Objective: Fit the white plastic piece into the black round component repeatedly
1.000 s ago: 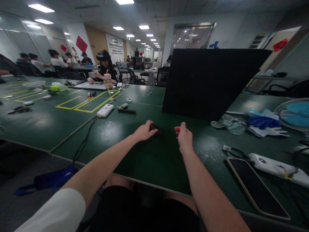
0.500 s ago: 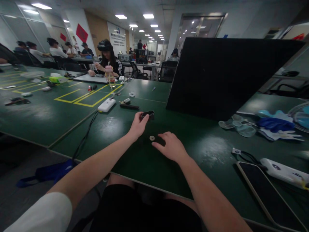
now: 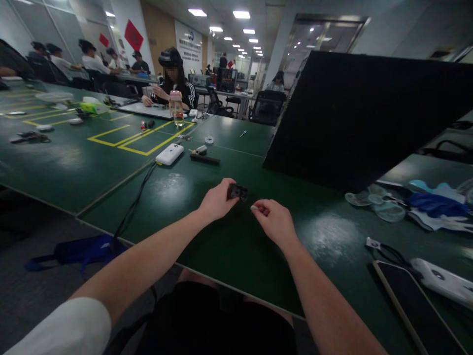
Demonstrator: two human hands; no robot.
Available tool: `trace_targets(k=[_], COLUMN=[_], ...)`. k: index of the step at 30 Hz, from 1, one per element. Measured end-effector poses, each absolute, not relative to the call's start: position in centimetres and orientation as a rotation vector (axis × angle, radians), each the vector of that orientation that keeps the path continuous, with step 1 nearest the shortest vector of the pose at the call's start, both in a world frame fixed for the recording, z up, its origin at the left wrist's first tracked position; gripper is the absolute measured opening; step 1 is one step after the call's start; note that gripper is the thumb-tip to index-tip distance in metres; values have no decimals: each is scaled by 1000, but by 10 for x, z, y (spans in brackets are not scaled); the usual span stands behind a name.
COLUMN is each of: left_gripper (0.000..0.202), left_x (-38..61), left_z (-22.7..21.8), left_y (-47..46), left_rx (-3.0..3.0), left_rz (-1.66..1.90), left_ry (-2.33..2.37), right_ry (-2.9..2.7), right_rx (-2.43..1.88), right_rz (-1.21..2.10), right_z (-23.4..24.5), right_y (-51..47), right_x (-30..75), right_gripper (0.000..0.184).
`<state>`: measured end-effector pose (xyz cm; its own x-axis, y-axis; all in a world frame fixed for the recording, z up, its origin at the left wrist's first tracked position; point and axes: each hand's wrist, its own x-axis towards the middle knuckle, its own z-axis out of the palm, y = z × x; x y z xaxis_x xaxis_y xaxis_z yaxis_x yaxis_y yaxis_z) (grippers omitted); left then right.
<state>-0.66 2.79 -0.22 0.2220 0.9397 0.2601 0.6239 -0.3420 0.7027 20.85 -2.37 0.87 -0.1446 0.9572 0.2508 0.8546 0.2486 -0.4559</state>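
A small black casing with an uneven open side (image 3: 238,192) is gripped between the thumb and fingers of my left hand (image 3: 218,199), just above the table. To its right, my right hand (image 3: 275,220) pinches a small pale round disc (image 3: 254,208) at its fingertips. A short gap separates disc and casing. What the casing is I cannot make out, and my right fingers cover part of the disc. Beyond my left hand, a dark flat strip (image 3: 205,159) lies on the green table (image 3: 221,246), with a small light-coloured piece beside it.
A large black panel (image 3: 354,118) leans at the back right. On the right are a phone (image 3: 414,301), a white power bank (image 3: 445,278) and blue and white gloves (image 3: 436,204). Another white power bank (image 3: 170,154) with a cable lies left. A person (image 3: 173,84) sits across the table.
My right hand has picked the pale disc up from the table and now pinches it. My left hand has brought the casing nearer and turned it. The view has shifted slightly.
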Motion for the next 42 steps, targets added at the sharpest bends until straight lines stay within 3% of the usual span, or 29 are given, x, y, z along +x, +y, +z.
trace_targets(k=[5, 11, 19, 32, 39, 42], left_gripper=[48, 46, 45, 46, 45, 47], left_x=[0, 4, 5, 4, -5, -11], left_z=[2, 2, -1, 1, 3, 3], left_y=[12, 5, 9, 5, 17, 23], left_rx=[2158, 2171, 2124, 2228, 2188, 2174], left_rz=[814, 778, 763, 709, 825, 895], left_ry=[1354, 1268, 1270, 1216, 1522, 1641], right_ry=[-1855, -2004, -2172, -2041, -2145, -2355], right_rx=[-1519, -1365, -1387, -1462, -1531, -1552], right_rz=[289, 315, 175, 370, 92, 143], right_z=[17, 17, 16, 15, 5, -2], right_y=[-33, -36, -41, -37, -8, -3], right_x=[213, 200, 208, 205, 218, 209], right_gripper=[23, 22, 27, 23, 51, 48])
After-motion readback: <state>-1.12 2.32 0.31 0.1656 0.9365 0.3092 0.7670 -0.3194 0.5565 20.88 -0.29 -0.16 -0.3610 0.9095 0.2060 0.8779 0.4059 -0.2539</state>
